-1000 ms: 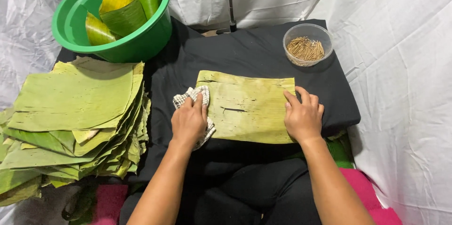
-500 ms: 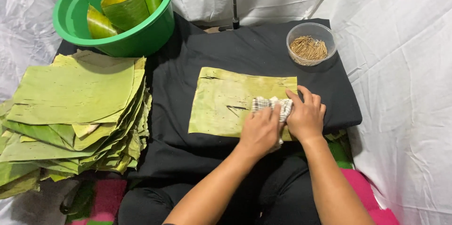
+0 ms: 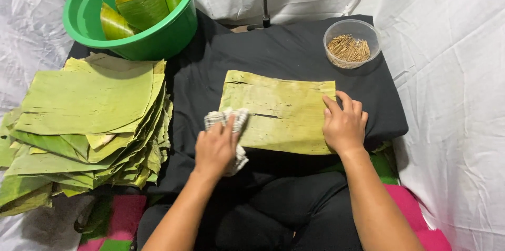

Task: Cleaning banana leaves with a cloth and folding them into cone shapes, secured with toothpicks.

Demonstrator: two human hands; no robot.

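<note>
Head view, the only one. Half a second ago the left hand (image 3: 214, 148) pressed the white checked cloth (image 3: 227, 120) on the right part of the banana leaf piece (image 3: 281, 110), close against the right hand (image 3: 344, 124). Now hand and cloth sit at the leaf's lower left edge, back near where they were a second ago, and the two hands are well apart. The right hand has hardly shifted; it stays on the leaf's right edge.

The left hand lies palm down, clenched over the cloth, fingers pointing toward 12 o'clock; the cloth bunches out above the fingertips and under the heel of the hand. The forearm runs down toward 7 o'clock. The right hand is released, flat with fingers spread and pointing toward 11 o'clock, pinning the leaf's lower right corner; it grasps nothing. Its forearm runs toward 5 o'clock.

The leaf piece lies flat at the centre of the black-draped surface (image 3: 294, 54), with a tear running in from its left side. At 9 o'clock from it is a thick stack of leaf pieces (image 3: 87, 109). At 11 o'clock stands a green basin (image 3: 158, 35) holding rolled leaf cones (image 3: 139, 1). At 1 o'clock is a clear bowl of small wooden sticks (image 3: 351, 46).
</note>
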